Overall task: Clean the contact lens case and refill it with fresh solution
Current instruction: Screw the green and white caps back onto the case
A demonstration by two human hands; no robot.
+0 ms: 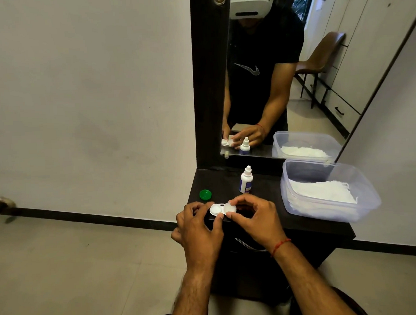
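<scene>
At the dark dresser top (pixel 222 180), your left hand (pixel 201 227) is pinching the crosswise lens case (pixel 215 210), your right hand (pixel 253 220) pinching its right-end white cap (pixel 229 208).

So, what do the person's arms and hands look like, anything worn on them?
No sleeves or gloves in view; both are bare up to the frame's edge. The right hand has a thin red thread tied round its wrist. The left hand shows no ring, watch or band.
</scene>
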